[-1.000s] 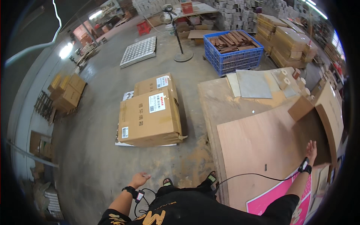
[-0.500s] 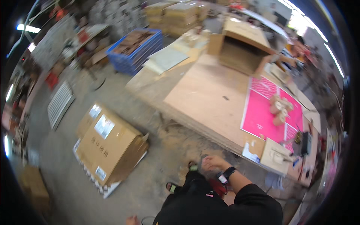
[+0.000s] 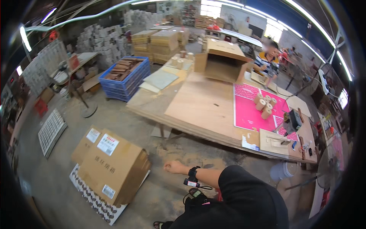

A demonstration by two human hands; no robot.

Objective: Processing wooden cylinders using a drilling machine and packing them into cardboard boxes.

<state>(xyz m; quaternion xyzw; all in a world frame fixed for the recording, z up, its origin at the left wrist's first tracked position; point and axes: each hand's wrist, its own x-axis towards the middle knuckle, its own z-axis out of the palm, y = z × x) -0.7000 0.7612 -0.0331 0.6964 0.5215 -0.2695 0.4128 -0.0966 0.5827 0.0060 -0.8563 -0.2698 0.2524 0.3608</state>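
Only my right hand shows, reaching left from a black sleeve over the dusty concrete floor. Its fingers are curled in and nothing is in them. A black wristband sits on the wrist, with a small black and red device and a cable hanging under it. The hand is in the air, touching nothing. A sealed brown carton lies to its left on a dotted white sheet. The edge of the plywood worktable is just beyond the hand. My left hand is out of the picture.
On the table lie a pink mat with several cardboard tubes, an open carton and small tools. A person works at the far side. A blue crate of wood pieces stands at the left, and a white bucket under the table.
The view has swung right, from the cartons on the floor to the worktable. My right hand left the tabletop and now hangs low over the floor; my left hand has gone out of view.
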